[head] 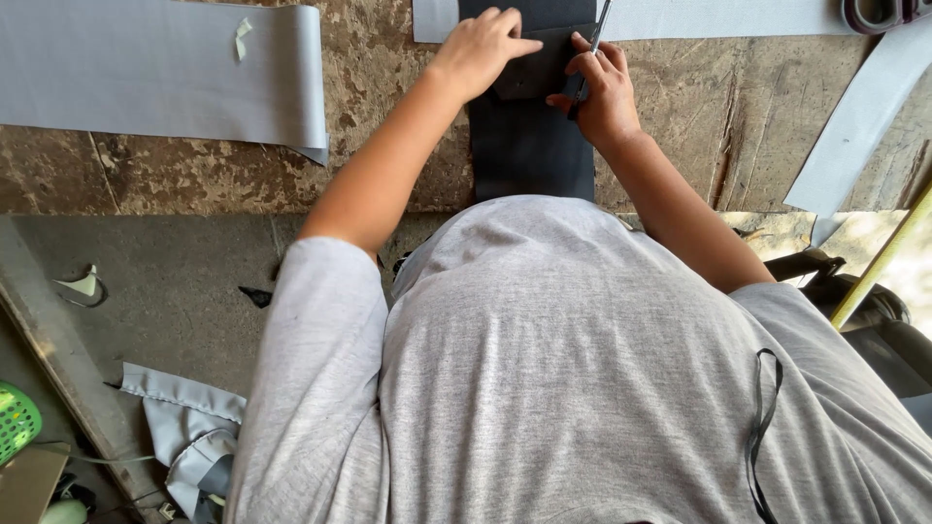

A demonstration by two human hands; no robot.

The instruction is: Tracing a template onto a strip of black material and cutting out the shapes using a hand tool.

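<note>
The left hand (481, 49) is lying palm-down with its fingers pressed together and the forefinger stretched out, flattening a small dark shield-shaped fabric piece (529, 73) that is sitting on top of a long dark fabric strip (529, 146). Just to the right of it, the right hand (604, 92) is curling its fingers around a thin metal tool (594, 34), pinching it like a pen with the tip touching the small piece's edge; whether it is a marker or a blade cannot be told. The strip is matte, almost black, straight-edged, and is running from under both hands back toward the person's grey shirt (582, 369). Beneath it the worn wooden table (388, 146) is showing a rough, flaking brown surface. Well to the left of the left hand, a smooth pale grey fabric panel (165, 68) is lying flat, carrying a small pale tag (241, 37). Beyond the right hand, another pale grey strip (854, 126) is slanting across the table, and scissor handles (879, 12) are peeking in at the top edge.
</note>
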